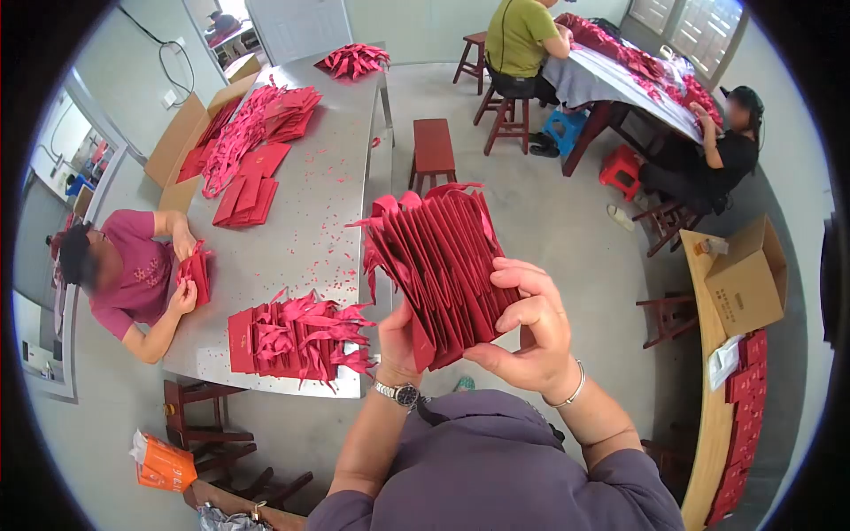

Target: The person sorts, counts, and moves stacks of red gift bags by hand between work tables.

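Observation:
A thick stack of red folded bags [443, 270] with ribbons along its top is held up in front of me. My left hand [398, 341] grips its lower left side, with a watch on the wrist. On the right side, my right hand [531, 332] has its fingers and thumb pressed on the stack's edges; a bracelet is on that wrist. Just left of the stack, a pile of red bags with loose ribbons [297, 338] lies on the metal table [310, 239].
Across the table a person [133, 274] handles a red bag. More red bags [252, 190] lie beside a carton [181, 133]. A red stool [434, 146] stands ahead. Two people sit at a far table [611, 80]. Right, a wooden bench [708, 380] holds a carton [748, 274].

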A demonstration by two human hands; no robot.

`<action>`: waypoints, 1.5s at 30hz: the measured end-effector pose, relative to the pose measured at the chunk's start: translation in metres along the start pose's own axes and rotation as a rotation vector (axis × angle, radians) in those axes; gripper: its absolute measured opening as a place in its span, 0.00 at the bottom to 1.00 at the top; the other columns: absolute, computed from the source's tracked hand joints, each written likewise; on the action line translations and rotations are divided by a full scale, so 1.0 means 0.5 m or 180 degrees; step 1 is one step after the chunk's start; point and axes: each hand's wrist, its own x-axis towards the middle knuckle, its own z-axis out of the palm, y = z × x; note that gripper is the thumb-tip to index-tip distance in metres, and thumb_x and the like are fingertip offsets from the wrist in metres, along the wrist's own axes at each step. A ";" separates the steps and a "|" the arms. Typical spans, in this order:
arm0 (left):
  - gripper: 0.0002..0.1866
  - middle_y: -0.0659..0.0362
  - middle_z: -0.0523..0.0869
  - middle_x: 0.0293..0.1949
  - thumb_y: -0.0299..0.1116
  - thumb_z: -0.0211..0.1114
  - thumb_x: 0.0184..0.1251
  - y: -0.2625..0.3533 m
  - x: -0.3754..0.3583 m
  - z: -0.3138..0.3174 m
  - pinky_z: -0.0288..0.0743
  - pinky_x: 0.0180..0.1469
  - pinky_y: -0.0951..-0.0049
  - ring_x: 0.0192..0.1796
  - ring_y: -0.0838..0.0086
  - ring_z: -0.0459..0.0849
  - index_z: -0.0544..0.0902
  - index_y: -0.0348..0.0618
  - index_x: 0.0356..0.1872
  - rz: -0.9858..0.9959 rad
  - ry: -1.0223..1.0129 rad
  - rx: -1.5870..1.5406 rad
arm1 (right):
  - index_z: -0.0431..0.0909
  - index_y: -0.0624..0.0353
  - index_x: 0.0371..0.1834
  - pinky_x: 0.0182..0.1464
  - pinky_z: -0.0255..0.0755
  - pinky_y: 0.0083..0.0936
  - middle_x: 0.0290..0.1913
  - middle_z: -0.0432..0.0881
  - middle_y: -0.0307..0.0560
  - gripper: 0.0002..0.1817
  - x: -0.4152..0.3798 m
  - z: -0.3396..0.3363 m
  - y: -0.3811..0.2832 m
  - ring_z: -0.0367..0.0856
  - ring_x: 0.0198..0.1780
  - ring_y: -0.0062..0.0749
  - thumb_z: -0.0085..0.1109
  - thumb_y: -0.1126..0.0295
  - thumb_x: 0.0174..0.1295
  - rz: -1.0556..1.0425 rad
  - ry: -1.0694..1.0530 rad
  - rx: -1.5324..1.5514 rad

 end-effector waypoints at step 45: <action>0.32 0.55 0.78 0.57 0.32 0.68 0.56 0.359 -0.870 -0.212 0.70 0.62 0.63 0.58 0.63 0.77 0.68 0.37 0.63 0.2973 0.2996 -0.0038 | 0.82 0.58 0.42 0.50 0.74 0.40 0.45 0.82 0.52 0.24 0.147 1.003 0.122 0.79 0.52 0.44 0.70 0.53 0.47 0.1130 -0.3720 -0.2138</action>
